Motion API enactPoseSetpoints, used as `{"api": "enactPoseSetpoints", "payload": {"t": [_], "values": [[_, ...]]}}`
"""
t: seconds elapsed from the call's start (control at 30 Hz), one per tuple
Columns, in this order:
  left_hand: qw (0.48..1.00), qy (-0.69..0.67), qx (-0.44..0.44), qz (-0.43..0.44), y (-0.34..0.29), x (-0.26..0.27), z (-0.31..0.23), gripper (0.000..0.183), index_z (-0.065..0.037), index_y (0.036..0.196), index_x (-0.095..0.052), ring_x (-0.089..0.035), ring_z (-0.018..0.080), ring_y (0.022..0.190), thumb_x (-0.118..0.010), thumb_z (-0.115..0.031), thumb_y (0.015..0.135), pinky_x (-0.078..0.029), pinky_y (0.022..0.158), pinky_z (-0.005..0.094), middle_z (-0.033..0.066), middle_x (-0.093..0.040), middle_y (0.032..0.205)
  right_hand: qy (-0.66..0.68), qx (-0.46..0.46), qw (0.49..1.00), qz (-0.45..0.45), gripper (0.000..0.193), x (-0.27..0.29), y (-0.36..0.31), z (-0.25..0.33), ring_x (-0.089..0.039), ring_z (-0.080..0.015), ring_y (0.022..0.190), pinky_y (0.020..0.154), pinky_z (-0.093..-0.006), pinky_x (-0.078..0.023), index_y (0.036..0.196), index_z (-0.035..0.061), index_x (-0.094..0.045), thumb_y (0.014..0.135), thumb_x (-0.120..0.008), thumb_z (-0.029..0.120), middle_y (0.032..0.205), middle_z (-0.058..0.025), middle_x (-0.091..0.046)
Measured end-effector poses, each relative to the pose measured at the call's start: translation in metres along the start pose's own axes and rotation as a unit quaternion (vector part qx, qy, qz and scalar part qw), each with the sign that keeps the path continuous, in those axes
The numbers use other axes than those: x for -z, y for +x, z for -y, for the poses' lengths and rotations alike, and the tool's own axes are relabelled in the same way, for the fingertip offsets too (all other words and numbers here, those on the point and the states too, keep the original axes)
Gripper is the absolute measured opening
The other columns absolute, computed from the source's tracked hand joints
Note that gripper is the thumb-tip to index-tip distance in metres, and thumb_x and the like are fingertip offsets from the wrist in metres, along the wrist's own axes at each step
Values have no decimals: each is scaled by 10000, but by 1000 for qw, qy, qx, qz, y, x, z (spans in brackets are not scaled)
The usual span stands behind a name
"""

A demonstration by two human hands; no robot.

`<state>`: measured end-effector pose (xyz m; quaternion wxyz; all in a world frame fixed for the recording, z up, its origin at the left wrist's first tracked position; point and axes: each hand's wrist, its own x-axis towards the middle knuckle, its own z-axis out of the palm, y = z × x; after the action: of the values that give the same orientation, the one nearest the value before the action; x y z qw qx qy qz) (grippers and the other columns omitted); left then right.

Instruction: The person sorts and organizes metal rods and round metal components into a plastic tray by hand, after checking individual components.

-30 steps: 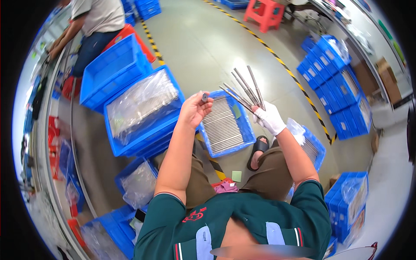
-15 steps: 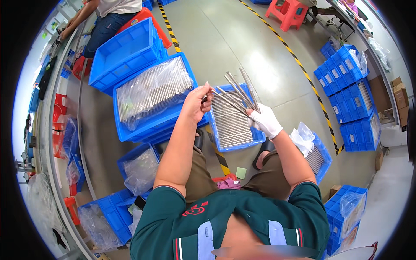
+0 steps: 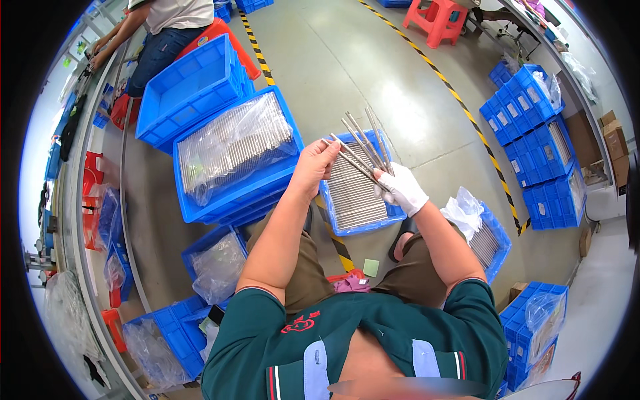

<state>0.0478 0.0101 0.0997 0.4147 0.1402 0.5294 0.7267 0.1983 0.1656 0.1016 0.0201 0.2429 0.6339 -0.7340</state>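
My right hand (image 3: 404,191), in a white glove with bare fingertips, is closed on several thin metal rods (image 3: 367,148) that fan out away from me. Bare, my left hand (image 3: 316,167) pinches at the far left end of one or two of these rods; exactly how many cannot be seen. Below both hands a blue crate (image 3: 369,229) lined with clear plastic stands on the floor. Similar metal rods (image 3: 360,203) lie in it side by side in a row.
Left of my hands, a stack of blue crates (image 3: 233,199) holds plastic-covered rods. Another crate of rods (image 3: 497,263) stands by my right knee. More crates (image 3: 539,153) are piled at the right. A person (image 3: 173,27) sits far left beside a bench; a red stool (image 3: 437,21) stands far back.
My left hand has shifted slightly down and right along the rods, closer to my right hand. The right hand with the bundle has moved only a little.
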Motion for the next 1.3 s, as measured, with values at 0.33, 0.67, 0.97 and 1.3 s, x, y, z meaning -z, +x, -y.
{"api": "enactPoseSetpoints", "payload": {"t": [0.33, 0.67, 0.97, 1.3], "values": [[975, -129, -157, -91, 6, 8, 0, 232, -74, 774, -525, -265, 33, 428, -504, -260, 911, -211, 389, 199, -44, -359, 549, 4, 6, 999, -36, 222, 0, 5, -3, -396, -54, 379, 348, -185, -294, 893, 36, -512, 907, -497, 257, 600, -48, -566], [982, -84, -156, -59, 2, 3, -5, 229, -57, 810, -542, -292, 31, 451, -469, -241, 925, -230, 405, 197, -42, -379, 553, 88, -33, 987, 133, 291, -1, -6, 0, -321, -59, 356, 343, -200, -239, 827, 36, -530, 933, -434, 290, 531, -26, -487], [991, -65, -111, 22, -3, -5, -6, 218, -34, 857, -550, -296, 29, 475, -467, -223, 926, -243, 443, 184, -52, -395, 587, 119, -74, 971, 192, 268, -9, -9, 1, -287, -62, 340, 330, -210, -220, 864, 25, -524, 928, -445, 273, 511, -24, -438], [938, -63, -272, -207, 6, 36, -31, 194, -59, 792, -534, -300, 30, 428, -498, -206, 913, -214, 382, 194, -34, -412, 562, 94, -86, 977, 169, 291, 29, -9, 7, -271, -46, 371, 333, -209, -187, 857, 32, -499, 880, -558, 316, 492, 43, -332]]}}
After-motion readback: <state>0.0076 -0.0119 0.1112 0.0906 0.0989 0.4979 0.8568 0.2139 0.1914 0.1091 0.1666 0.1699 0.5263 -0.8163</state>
